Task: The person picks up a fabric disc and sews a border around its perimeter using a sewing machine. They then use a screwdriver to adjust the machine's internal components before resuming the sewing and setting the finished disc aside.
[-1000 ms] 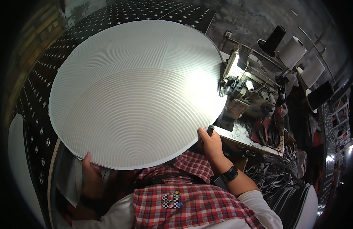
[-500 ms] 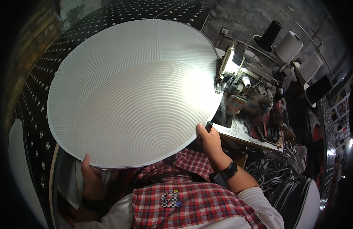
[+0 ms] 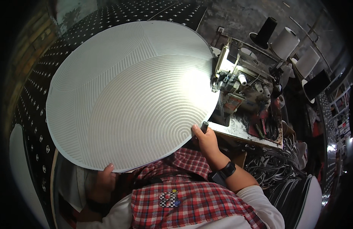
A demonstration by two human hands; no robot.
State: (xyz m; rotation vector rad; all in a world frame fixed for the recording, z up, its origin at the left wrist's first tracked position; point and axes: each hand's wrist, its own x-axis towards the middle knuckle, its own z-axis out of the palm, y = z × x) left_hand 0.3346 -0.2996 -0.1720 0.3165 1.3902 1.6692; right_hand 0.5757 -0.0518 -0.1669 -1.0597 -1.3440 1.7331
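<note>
A large oval-looking mat (image 3: 127, 114), pale grey with curved ridged lines and a narrow edge binding, spreads before me. At its near edge my left hand (image 3: 103, 182) is closed, thumb on top and fingers hidden underneath. My right hand (image 3: 207, 142) pinches the near right edge, thumb on the surface; a short black handle (image 3: 204, 126) sticks up from the same hand, the rest of it hidden. The mat's right edge runs under the head of a sewing machine (image 3: 226, 74), whose lamp throws a bright glare on it.
A black table with shiny studs (image 3: 35, 133) lies under and left of the mat. Black and white thread cones (image 3: 285, 43) stand behind the machine. A tangle of grey binding strips (image 3: 266, 164) hangs at right, near stacked dark pads with pale edges (image 3: 298, 202).
The mat has turned counterclockwise, its near side going right past the machine. My left hand has shifted right along the edge; my right hand has moved only slightly.
</note>
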